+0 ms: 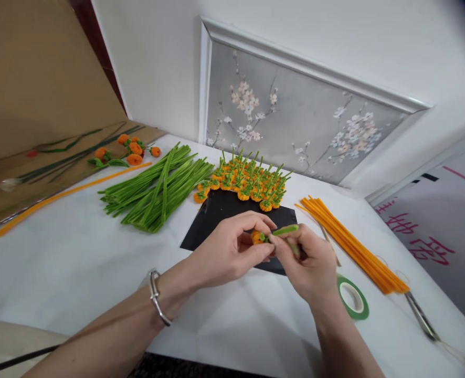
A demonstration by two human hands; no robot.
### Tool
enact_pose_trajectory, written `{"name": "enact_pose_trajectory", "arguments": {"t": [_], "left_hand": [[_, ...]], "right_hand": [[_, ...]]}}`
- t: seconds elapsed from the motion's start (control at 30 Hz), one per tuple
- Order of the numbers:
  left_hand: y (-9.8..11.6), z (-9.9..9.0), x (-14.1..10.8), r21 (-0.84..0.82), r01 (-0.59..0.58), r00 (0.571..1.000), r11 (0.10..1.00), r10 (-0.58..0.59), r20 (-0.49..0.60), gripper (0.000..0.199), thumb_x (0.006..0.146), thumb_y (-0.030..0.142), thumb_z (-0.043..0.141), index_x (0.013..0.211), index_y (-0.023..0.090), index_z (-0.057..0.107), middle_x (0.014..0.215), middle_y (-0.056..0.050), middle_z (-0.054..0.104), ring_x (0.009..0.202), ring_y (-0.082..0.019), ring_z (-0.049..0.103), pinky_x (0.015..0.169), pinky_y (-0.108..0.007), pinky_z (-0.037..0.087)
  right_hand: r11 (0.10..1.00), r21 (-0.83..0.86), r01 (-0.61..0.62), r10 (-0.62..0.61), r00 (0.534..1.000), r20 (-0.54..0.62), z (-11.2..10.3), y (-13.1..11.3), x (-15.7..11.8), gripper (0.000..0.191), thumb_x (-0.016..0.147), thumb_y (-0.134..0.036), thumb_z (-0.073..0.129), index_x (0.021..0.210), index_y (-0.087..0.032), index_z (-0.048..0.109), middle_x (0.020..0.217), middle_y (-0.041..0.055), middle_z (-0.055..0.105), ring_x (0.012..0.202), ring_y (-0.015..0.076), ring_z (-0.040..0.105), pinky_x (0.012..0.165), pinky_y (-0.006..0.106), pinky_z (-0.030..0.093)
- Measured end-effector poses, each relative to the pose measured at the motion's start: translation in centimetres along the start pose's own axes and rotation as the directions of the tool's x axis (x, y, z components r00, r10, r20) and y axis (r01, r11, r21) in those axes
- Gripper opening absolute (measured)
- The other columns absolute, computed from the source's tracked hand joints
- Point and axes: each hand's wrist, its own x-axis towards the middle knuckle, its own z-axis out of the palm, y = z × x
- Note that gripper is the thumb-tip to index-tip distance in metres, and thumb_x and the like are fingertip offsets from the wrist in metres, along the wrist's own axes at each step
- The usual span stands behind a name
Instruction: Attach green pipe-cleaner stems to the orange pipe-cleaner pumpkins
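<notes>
My left hand (236, 247) pinches a small orange pumpkin-like piece (258, 237) above a black sheet (204, 223). Against its green top, my right hand (309, 257) grips a green fuzzy stem (286, 230), one end of which sticks up between the fingers. The fingertips of both hands nearly meet at the piece. Behind the black sheet stand several finished orange pieces (244, 181) with green stems upright. A pile of green fuzzy stems (157, 189) lies to the left, and a bundle of orange ones (350, 241) to the right.
Green tape (360, 307) lies beside my right wrist, with scissors (421, 315) partly under the orange bundle. A single orange stem (67, 197) crosses the white table (59, 273) at left. Orange flowers (135, 152) rest on cardboard (78, 173). A framed picture (287, 115) stands behind.
</notes>
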Motion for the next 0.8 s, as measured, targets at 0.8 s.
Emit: {"name": "enact_pose_trajectory", "arguments": {"t": [0.8], "left_hand": [[0.3, -1.5, 0.3, -0.158, 0.093, 0.990, 0.983, -0.074, 0.120, 0.012, 0.078, 0.008, 0.063, 0.074, 0.014, 0.072, 0.096, -0.006, 0.068, 0.099, -0.016, 0.062, 0.086, -0.028, 0.048]], "right_hand": [[0.961, 0.256, -0.107, 0.037, 0.963, 0.266, -1.8, 0.8, 0.2, 0.014, 0.084, -0.015, 0.064, 0.095, -0.020, 0.071, 0.065, -0.0009, 0.061, 0.052, 0.0086, 0.047, 0.045, 0.021, 0.036]]}}
